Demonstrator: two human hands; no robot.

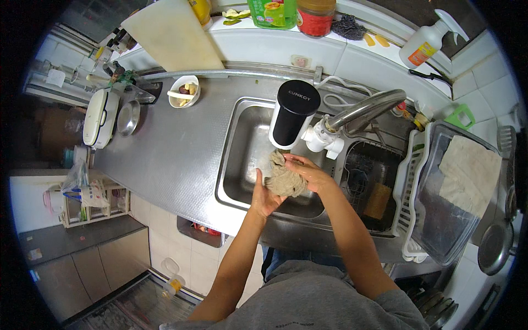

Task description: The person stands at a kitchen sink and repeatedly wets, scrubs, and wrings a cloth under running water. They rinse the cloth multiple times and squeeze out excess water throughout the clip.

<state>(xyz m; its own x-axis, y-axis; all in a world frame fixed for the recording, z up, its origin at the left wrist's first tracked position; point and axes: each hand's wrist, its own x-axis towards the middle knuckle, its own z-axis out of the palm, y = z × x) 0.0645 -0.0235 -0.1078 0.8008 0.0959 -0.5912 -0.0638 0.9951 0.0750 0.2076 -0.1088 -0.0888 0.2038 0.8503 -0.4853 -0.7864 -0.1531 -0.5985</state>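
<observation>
A wet, crumpled beige cloth [286, 179] is held between my two hands over the left basin of a stainless steel sink [222, 181]. My left hand [266, 198] supports it from the lower left, thumb raised and apart from the cloth. At its upper right, my right hand [309, 171] grips the cloth with bent fingers. Just above the cloth is a black and white faucet-mounted water filter [288, 117], joined to a curved metal faucet [367, 107]. Whether water is running cannot be told.
A wire rack and a sponge [377, 201] lie in the right basin. Right of it stands a white dish rack [408, 198] beside a lidded clear box [437, 231] bearing a cloth [470, 173]. On the counter at left are a white bowl [194, 101] and a metal bowl [128, 118].
</observation>
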